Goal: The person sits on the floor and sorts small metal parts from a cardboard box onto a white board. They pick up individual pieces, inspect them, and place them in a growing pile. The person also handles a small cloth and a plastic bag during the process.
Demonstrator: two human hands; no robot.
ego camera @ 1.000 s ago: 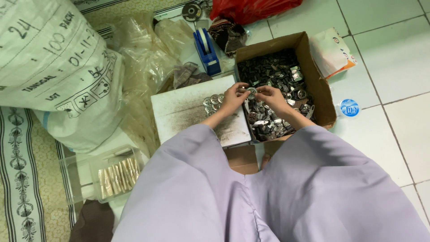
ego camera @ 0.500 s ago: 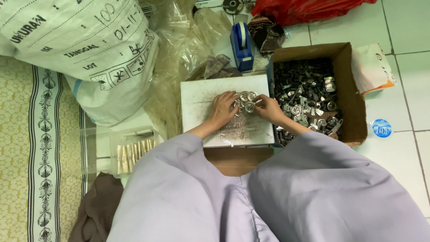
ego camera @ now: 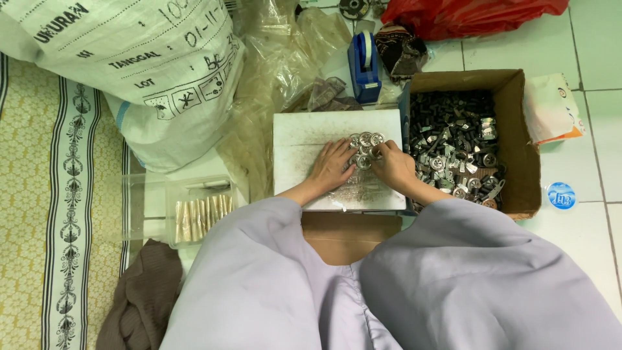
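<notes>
A small cluster of round silver metal parts [ego camera: 365, 142] lies on a white scuffed board [ego camera: 295, 149] in front of me. My left hand [ego camera: 332, 165] rests on the board at the cluster's left, fingers touching the parts. My right hand [ego camera: 392, 165] presses in from the right, fingertips on the same cluster. Wide lilac sleeves [ego camera: 259, 279] cover both arms. Right of the board stands an open cardboard box [ego camera: 521, 139] holding several loose metal parts [ego camera: 457, 149].
A large white woven sack [ego camera: 129, 65] lies at the back left on a patterned mat [ego camera: 39, 194]. Crumpled clear plastic [ego camera: 272, 52], a blue tape dispenser [ego camera: 364, 65] and a red bag [ego camera: 466, 13] sit behind the board. A clear tray [ego camera: 194, 210] holds rolled packets.
Both hands moved from the cardboard box's edge leftward onto the white board, where they now gather the round parts. The view has shifted too.
</notes>
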